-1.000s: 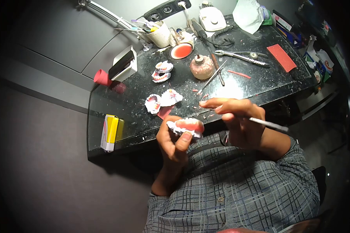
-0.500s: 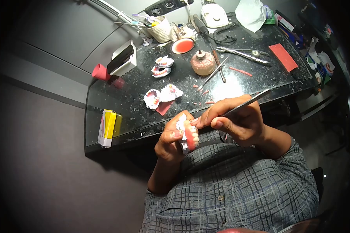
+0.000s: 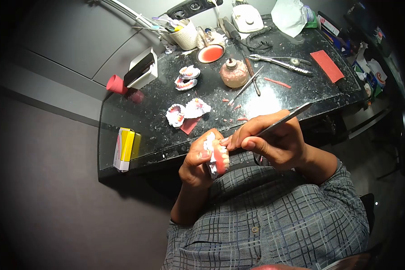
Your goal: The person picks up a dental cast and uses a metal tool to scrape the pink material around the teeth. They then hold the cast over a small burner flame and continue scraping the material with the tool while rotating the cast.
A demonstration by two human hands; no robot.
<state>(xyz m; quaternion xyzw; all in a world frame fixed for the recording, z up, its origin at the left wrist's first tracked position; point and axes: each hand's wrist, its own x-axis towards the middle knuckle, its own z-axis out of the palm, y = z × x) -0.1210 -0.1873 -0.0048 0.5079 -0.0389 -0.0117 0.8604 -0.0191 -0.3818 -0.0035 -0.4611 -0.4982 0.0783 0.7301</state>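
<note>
My left hand (image 3: pixel 197 158) is wrapped round a denture model (image 3: pixel 220 158), white plaster with pink wax gum and a row of pale teeth. It is held up just off the table's front edge. My right hand (image 3: pixel 274 139) grips a slim metal wax knife (image 3: pixel 284 120) between thumb and fingers, its blade pointing up and to the right. The fingertips of that hand touch the upper end of the denture model. The knife's lower end is hidden inside the hand.
On the black table (image 3: pixel 153 139) lie more plaster models (image 3: pixel 187 77), a spirit burner (image 3: pixel 234 73), a dish of red wax (image 3: pixel 211 53), pliers (image 3: pixel 281 64), a pointed tool (image 3: pixel 246 86), a pink wax sheet (image 3: pixel 327 66) and a yellow-white box (image 3: pixel 124 149). Wax scraps are scattered near my hands.
The wax knife and my right thumb have shifted very slightly left. The denture model stays in my left hand, almost unmoved.
</note>
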